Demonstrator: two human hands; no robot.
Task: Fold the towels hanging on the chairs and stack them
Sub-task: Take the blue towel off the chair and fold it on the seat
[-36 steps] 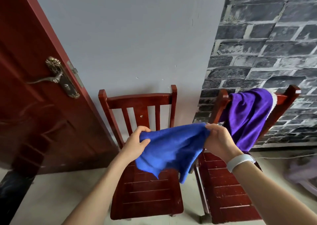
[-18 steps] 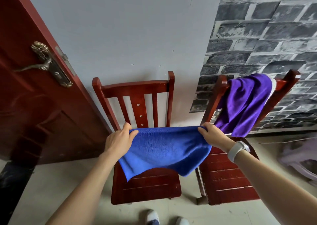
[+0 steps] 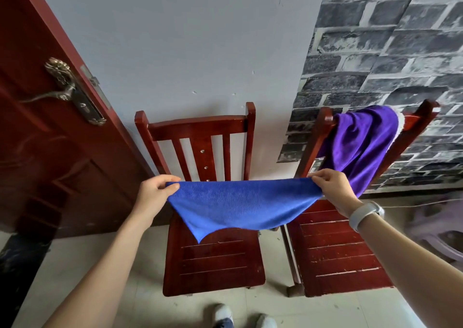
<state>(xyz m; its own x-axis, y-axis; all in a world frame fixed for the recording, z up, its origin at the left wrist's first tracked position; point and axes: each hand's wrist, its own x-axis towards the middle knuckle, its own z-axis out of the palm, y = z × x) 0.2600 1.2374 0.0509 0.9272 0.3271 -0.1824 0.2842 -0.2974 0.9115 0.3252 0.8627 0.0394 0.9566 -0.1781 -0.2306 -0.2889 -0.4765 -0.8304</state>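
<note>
The blue towel [image 3: 238, 203] hangs in the air over the seat of the left chair [image 3: 213, 257], stretched taut along its top edge. The left hand [image 3: 154, 192] pinches the left top corner between thumb and fingers; the right hand [image 3: 333, 187] pinches the right one the same way. The long axis runs left to right, roughly level, and the cloth sags below into a point aimed down at the seat (its lower corners look uneven, so it may already be doubled; I cannot tell).

This looks like the first fold, early in the task. The next move likely calls for bringing the two pinched corners together, or laying the towel flat on the seat and squaring its edges before folding.

The purple towel [image 3: 360, 145] is draped over the back of the right chair [image 3: 343, 260], just behind the right hand, not yet folded. Both chairs stand against the wall, a door [image 3: 37, 152] at far left.
</note>
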